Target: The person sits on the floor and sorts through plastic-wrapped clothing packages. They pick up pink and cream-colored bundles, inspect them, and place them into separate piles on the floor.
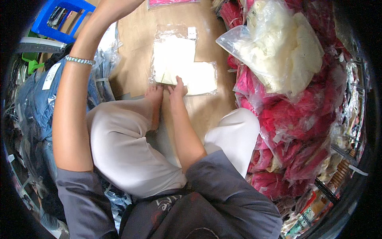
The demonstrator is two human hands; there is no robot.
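My right hand (178,87) is at the near edge of a folded white garment in a clear plastic bag (174,59), touching it. One finger points up over that edge; whether the hand grips the bag is unclear. A second bagged white piece (202,78) lies just to the right, partly under the first. Up at the top left, my left hand (124,7) reaches forward past the frame's edge, so its fingers are hidden. Beyond the bags, a pink item in plastic (173,2) is cut off by the top edge.
On the right rises a heap of red and pink bagged garments (286,125), topped by a large bag of cream-coloured cloth (277,50). Bundled blue garments (38,98) are piled on the left, below a blue plastic crate (44,27). My bare foot (154,95) rests on the wood-look floor (134,59).
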